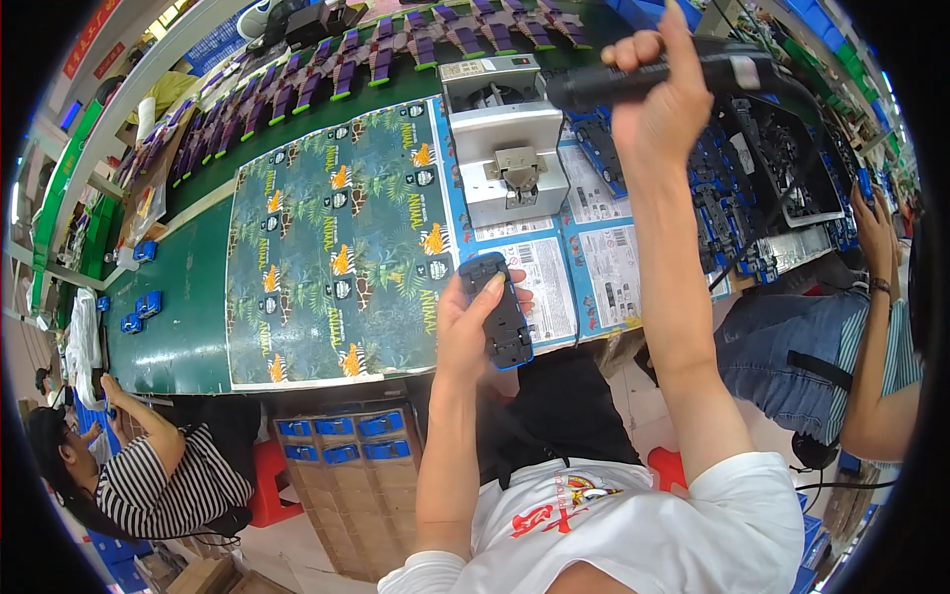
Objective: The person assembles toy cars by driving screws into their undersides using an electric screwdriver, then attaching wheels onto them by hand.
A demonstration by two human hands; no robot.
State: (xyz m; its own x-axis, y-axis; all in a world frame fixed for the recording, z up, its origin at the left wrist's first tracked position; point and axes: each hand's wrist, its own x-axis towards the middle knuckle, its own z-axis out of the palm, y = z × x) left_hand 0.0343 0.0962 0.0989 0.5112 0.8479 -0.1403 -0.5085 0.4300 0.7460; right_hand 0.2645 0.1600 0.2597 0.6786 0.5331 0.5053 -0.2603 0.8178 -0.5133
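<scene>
My left hand (470, 322) is wrapped round a blue toy car (507, 322), its black underside turned up and the thumb across it. It is held over the near table edge. My right hand (663, 104) is raised at the upper right, its fingers closed round a thick black cylindrical tool (599, 87) lying level; its working tip cannot be made out. Between and beyond the hands stands a metal screw feeder (510, 148) with a small bracket at its front.
Printed card sheets (341, 247) cover the green table (183, 332). Purple-and-green parts (381, 64) line the back. Right lie several blue-and-black car bodies (727, 203) and a black bin (792, 163). A cardboard box (351, 495) with blue cars stands below. People sit at both sides.
</scene>
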